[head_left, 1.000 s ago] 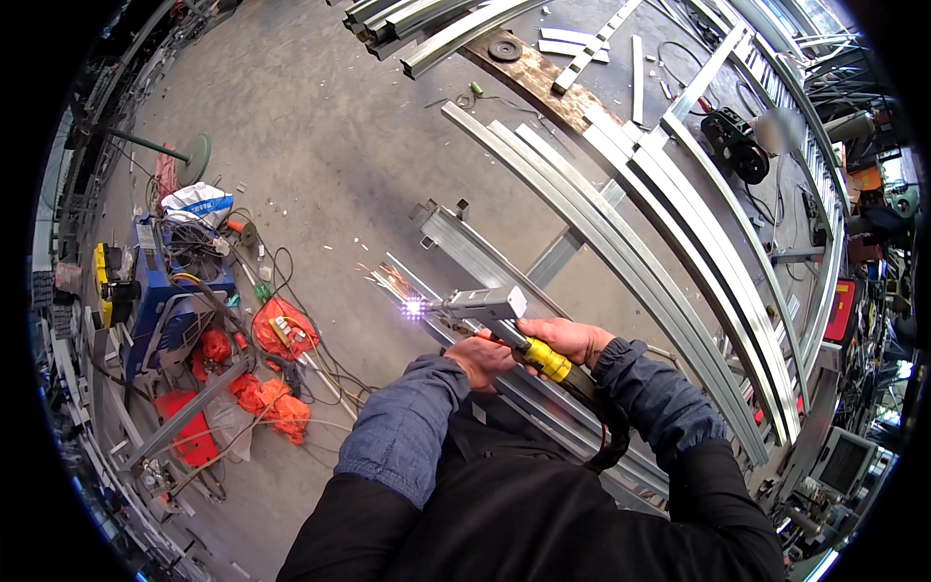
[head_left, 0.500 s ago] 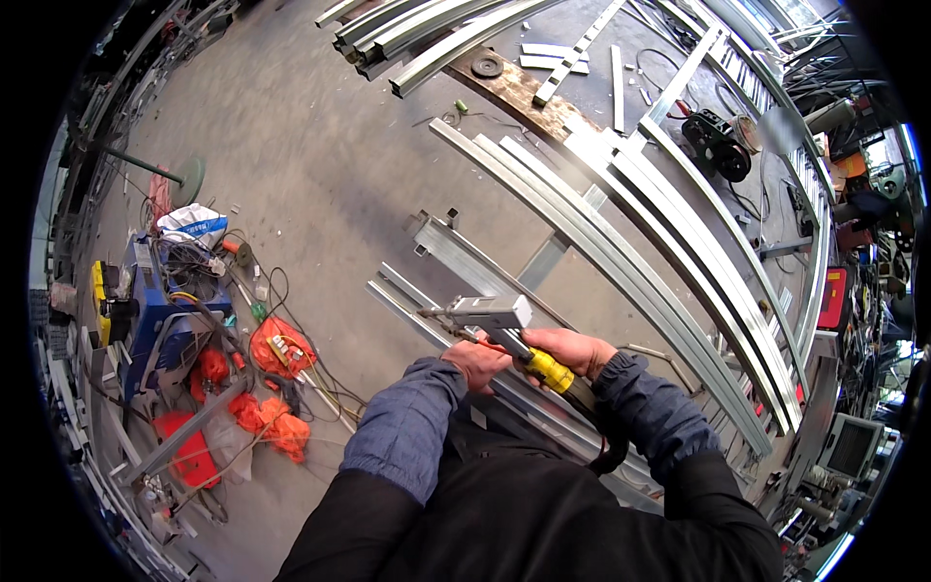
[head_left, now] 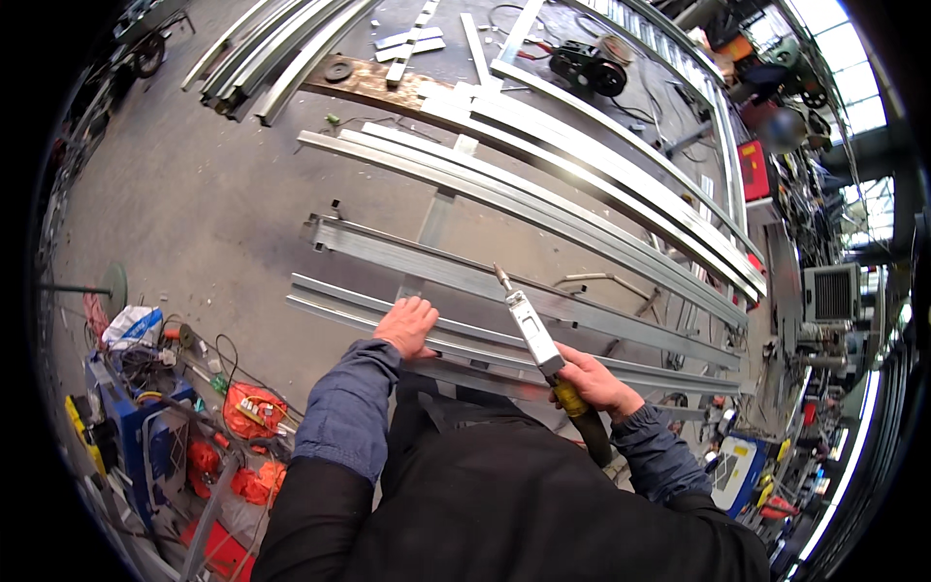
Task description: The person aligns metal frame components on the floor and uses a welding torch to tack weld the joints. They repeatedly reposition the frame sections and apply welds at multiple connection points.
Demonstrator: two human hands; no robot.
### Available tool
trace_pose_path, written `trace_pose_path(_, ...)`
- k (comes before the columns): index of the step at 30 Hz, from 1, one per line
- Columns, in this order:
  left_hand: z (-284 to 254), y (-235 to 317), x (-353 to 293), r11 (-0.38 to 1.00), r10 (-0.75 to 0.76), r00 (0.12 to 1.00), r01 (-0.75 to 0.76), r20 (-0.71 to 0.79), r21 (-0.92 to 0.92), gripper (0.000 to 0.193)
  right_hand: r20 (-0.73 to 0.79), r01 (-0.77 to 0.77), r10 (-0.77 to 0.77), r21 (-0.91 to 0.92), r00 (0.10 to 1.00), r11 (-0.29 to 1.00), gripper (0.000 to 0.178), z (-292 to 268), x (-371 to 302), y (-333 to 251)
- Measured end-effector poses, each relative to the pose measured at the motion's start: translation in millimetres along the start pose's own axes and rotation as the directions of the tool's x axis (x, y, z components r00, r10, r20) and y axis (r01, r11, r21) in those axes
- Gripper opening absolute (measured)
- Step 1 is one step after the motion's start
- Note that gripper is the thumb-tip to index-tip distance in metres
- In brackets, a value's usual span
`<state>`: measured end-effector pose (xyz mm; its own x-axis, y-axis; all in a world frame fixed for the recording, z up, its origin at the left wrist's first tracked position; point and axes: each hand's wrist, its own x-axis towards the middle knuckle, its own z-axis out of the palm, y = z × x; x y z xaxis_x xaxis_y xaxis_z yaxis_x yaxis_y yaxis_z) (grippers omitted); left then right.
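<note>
My right hand (head_left: 596, 383) is wrapped round the yellow-and-black grip of a welding torch (head_left: 529, 330). The torch has a pale grey, boxy body, and its copper-coloured nozzle (head_left: 501, 276) points away from me, above the metal profiles. Over to the left, my left hand (head_left: 407, 327) is closed over the nearest long steel channel (head_left: 339, 303), fingers on its far side and thumb on the near side. Just beyond lies a wider steel channel (head_left: 388, 247), apart from my left hand. Part of the torch grip is hidden by my right fingers.
More long steel profiles (head_left: 485, 194) lie across the middle. A bundle of profiles (head_left: 262, 58) rests on a wooden board (head_left: 383, 85) at the far left. Cables, orange bags (head_left: 254, 412) and a blue machine (head_left: 145, 427) crowd the lower left. A black motor-like tool (head_left: 592, 70) stands far right.
My left hand has left the torch and come onto the near steel channel. The torch's nozzle has swung from pointing left to pointing away from me. The whole view has turned right.
</note>
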<state>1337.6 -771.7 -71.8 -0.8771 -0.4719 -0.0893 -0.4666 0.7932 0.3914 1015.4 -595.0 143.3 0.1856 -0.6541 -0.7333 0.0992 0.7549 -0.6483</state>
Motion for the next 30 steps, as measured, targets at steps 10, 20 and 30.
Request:
trace_pose_path(10, 27, 46, -2, 0.964, -0.262, 0.963, 0.265, -0.064, 0.034, 0.099, 0.044, -0.077, 0.08, -0.054, 0.996, 0.996, 0.058, -82, -91, 97)
trace_pose_path(20, 68, 200, 72, 0.977, -0.211, 0.978, 0.211, -0.005, 0.031, 0.108, 0.108, -0.026, 0.057, -0.268, 0.993, 0.963, 0.063, -135, -130, 145)
trace_pose_path(30, 74, 232, 103, 0.942, -0.301, 0.946, 0.275, 0.123, 0.194, 0.095, 0.064, 0.002, 0.022, -0.354, 0.998, 0.935, 0.067, -166, -146, 189)
